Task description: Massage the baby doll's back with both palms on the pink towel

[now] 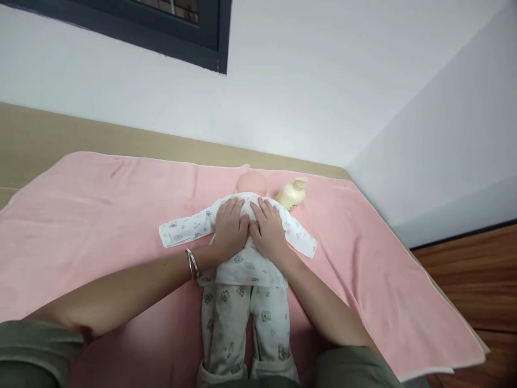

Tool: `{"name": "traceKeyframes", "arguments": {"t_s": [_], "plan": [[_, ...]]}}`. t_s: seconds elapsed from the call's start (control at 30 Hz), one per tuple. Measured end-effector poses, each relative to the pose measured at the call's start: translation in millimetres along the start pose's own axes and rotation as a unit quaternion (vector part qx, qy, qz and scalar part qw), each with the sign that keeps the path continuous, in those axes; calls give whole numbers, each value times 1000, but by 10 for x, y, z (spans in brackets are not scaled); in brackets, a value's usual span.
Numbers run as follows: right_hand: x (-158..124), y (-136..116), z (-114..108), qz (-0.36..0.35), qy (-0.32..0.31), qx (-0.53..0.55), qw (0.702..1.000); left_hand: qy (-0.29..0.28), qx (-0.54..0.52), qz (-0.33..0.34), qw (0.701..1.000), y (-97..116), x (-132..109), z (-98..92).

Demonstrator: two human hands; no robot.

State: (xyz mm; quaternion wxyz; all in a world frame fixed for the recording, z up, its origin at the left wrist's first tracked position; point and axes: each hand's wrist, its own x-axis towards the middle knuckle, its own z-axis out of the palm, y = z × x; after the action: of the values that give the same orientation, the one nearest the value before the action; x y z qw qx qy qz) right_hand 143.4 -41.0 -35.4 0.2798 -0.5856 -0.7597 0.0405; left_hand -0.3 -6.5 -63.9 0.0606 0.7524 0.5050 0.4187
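Note:
A baby doll (246,280) in white printed pyjamas lies stretched out on a pink towel (100,226), head away from me and arms spread sideways. My left hand (230,229) rests flat on the doll's upper torso, fingers stretched toward the head, a metal bangle on the wrist. My right hand (267,229) lies flat beside it on the same part of the torso, fingers also extended. The two hands touch at the thumbs. The doll's bald head (251,183) shows just beyond my fingertips.
A cream pump bottle (291,194) lies on the towel right of the doll's head. The towel covers a tan surface (40,134) against a white wall. Wooden floor (476,280) shows at the right, past the towel's edge.

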Motion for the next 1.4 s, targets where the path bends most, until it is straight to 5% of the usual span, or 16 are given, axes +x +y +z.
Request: {"name": "traceKeyframes", "arguments": {"t_s": [0.53,0.63,0.73,0.8,0.9,0.97,1.1,1.23,1.4], "plan": [[34,-5,93,-20,25,-1,999,-30,15,-37,999,88,137,-166],[23,16,-140,-56,-5,0,998,-27,-16,-77,997,232,243,-228],[5,150,-597,-106,-36,78,991,11,-135,-124,983,515,431,-255],[36,279,-918,-65,61,133,987,19,-296,-185,937,754,604,-254],[195,444,-1200,-4,217,143,966,-6,-518,-300,801,1085,892,-246],[339,487,-1209,8,226,123,966,-50,-597,-344,723,1239,1054,-241],[517,414,-1006,25,142,49,988,-77,-679,-390,617,1388,1207,-202],[502,332,-883,54,130,3,990,-99,-727,-400,549,1413,1218,-96],[473,372,-901,39,124,-29,991,-87,-733,-418,529,1401,1168,-73]]}}
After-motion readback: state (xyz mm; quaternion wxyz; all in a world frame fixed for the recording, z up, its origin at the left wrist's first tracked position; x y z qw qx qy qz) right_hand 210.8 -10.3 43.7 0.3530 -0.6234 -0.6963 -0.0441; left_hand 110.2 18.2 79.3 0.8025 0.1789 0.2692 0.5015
